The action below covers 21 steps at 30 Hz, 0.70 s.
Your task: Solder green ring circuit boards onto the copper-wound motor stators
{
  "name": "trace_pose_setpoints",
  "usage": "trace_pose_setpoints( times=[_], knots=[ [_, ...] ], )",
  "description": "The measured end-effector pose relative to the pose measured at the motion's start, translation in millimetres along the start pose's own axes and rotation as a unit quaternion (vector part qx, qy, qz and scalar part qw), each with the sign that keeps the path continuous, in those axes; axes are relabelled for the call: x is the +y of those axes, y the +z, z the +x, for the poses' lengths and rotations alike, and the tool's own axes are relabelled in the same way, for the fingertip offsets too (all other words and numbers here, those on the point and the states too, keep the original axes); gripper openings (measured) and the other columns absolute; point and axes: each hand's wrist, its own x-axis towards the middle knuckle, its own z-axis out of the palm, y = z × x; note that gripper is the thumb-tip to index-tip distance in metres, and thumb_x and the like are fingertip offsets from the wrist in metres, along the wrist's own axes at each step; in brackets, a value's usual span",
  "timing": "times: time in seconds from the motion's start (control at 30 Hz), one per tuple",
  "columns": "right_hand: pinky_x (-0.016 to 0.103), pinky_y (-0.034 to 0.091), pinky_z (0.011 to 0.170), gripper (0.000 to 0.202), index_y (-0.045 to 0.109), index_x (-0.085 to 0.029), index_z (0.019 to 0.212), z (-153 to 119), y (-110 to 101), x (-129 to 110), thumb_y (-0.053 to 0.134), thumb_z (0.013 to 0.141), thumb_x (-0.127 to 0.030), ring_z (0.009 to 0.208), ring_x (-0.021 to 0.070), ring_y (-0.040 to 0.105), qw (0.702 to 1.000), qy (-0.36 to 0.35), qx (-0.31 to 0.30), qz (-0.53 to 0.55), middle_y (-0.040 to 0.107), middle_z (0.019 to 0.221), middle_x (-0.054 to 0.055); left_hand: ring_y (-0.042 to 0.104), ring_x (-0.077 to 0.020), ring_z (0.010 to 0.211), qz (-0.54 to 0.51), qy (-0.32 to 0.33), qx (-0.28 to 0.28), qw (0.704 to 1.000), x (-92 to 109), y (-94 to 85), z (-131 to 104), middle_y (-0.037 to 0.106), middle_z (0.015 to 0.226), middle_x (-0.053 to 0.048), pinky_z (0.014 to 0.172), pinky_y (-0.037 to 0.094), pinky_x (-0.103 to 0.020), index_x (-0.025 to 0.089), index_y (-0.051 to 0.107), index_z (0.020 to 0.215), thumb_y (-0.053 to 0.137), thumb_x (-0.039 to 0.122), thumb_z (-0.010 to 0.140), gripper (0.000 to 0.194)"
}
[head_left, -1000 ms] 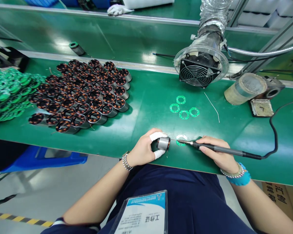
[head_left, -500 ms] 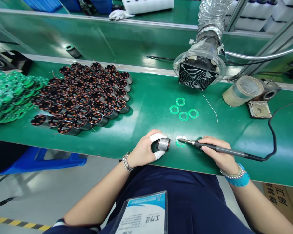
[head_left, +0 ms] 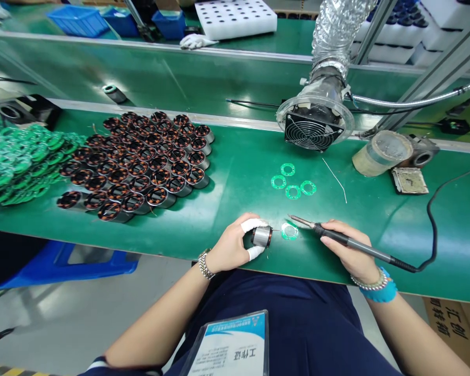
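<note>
My left hand point(head_left: 235, 241), with white covers on thumb and finger, grips a motor stator point(head_left: 262, 236) lying on its side near the table's front edge. A thin wire reaches from the stator's right end toward a green ring-shaped circuit board point(head_left: 289, 231) lying flat beside it. In my right hand point(head_left: 350, 250) is a soldering iron point(head_left: 337, 237), fingers wrapped round its dark handle. Its tip points left and stands just above and apart from that board. Several more ring boards point(head_left: 293, 192) lie farther back.
Many upright stators point(head_left: 141, 167) stand at left, beside a heap of green boards point(head_left: 23, 162). A fume extractor fan point(head_left: 313, 130) hangs at the back. A piece of solder wire point(head_left: 334, 179), a plastic cup point(head_left: 383, 153) and a sponge tray point(head_left: 410, 180) lie to the right.
The soldering iron's tip has lifted off the ring board and moved slightly back. My left hand still grips the stator in the same place. The camera view has shifted a little.
</note>
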Motion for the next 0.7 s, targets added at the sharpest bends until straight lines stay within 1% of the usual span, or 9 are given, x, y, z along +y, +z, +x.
trace_pose_setpoints(
  times=[0.07,0.2,0.27,0.33,0.37,0.47,0.57,0.63,0.7],
  knots=[
    [0.033,0.054,0.074,0.019,0.066,-0.024,0.097,-2,1,1,0.063,0.078,-0.029,0.083,0.0193,0.066,1.000,0.005,0.012,0.002,0.069,0.090,0.004,0.055,-0.0206,0.095,0.000,-0.001,0.000,1.000,0,0.1,0,0.057,0.103,-0.008,0.085,0.047,-0.038,0.019,0.052,0.105,0.063,0.012,0.066,0.041],
    [0.031,0.055,0.068,0.021,0.060,-0.024,0.105,-5,6,1,0.053,0.085,-0.020,0.067,0.0150,0.066,0.998,-0.021,0.013,0.056,0.067,0.068,-0.001,0.056,-0.0203,0.094,-0.009,-0.007,0.000,1.000,1,-1.8,-1,0.057,0.103,-0.008,0.084,0.048,-0.037,0.019,0.053,0.105,0.064,0.012,0.065,0.042],
    [0.033,0.055,0.078,0.021,0.059,-0.024,0.103,-4,9,-2,0.051,0.086,-0.015,0.081,0.0165,0.068,0.996,-0.075,-0.020,0.041,0.070,0.081,0.002,0.057,-0.0206,0.095,-0.025,-0.015,-0.001,1.000,3,-2.7,0,0.058,0.104,-0.009,0.084,0.048,-0.038,0.019,0.053,0.104,0.065,0.012,0.065,0.041],
    [0.036,0.051,0.092,0.023,0.060,-0.023,0.103,-1,10,-7,0.052,0.084,-0.013,0.103,0.0195,0.062,0.989,-0.136,-0.051,-0.003,0.068,0.103,0.006,0.059,-0.0213,0.096,-0.052,-0.028,-0.002,0.998,5,-1.5,2,0.059,0.106,-0.009,0.086,0.048,-0.039,0.019,0.052,0.105,0.067,0.015,0.066,0.042],
    [0.037,0.048,0.096,0.024,0.060,-0.023,0.104,1,10,-9,0.053,0.083,-0.013,0.110,0.0205,0.058,0.985,-0.160,-0.056,-0.022,0.066,0.109,0.007,0.059,-0.0218,0.097,-0.070,-0.035,-0.005,0.997,7,0.1,3,0.060,0.108,-0.009,0.087,0.048,-0.040,0.019,0.052,0.106,0.068,0.016,0.066,0.043],
    [0.035,0.049,0.095,0.026,0.060,-0.022,0.106,7,9,-16,0.051,0.083,-0.013,0.110,0.0206,0.058,0.979,-0.188,-0.041,-0.061,0.068,0.104,0.007,0.059,-0.0237,0.103,-0.098,-0.048,-0.019,0.994,9,7.2,7,0.061,0.112,-0.011,0.092,0.046,-0.043,0.019,0.051,0.107,0.071,0.022,0.067,0.045],
    [0.033,0.053,0.088,0.025,0.061,-0.023,0.103,12,11,-20,0.049,0.083,-0.012,0.099,0.0201,0.064,0.977,-0.187,-0.026,-0.095,0.069,0.096,0.007,0.051,-0.0282,0.117,-0.033,-0.054,-0.028,0.998,9,7.5,7,0.058,0.119,-0.013,0.103,0.033,-0.054,0.019,0.051,0.111,0.071,0.025,0.067,0.049],
    [0.032,0.054,0.083,0.025,0.060,-0.024,0.104,16,14,-22,0.049,0.083,-0.012,0.091,0.0191,0.066,0.978,-0.181,-0.017,-0.103,0.069,0.094,0.006,0.038,-0.0315,0.128,0.018,-0.053,-0.037,0.998,10,-0.3,4,0.049,0.131,-0.016,0.105,0.027,-0.058,0.019,0.044,0.122,0.072,0.025,0.065,0.064],
    [0.030,0.055,0.078,0.027,0.058,-0.024,0.106,20,17,-25,0.049,0.084,-0.012,0.085,0.0179,0.066,0.980,-0.174,-0.016,-0.097,0.069,0.092,0.006,0.030,-0.0317,0.132,0.027,-0.044,-0.047,0.998,12,-11.7,1,0.035,0.141,-0.019,0.105,0.028,-0.057,0.019,0.032,0.134,0.072,0.027,0.066,0.080]
  ],
)
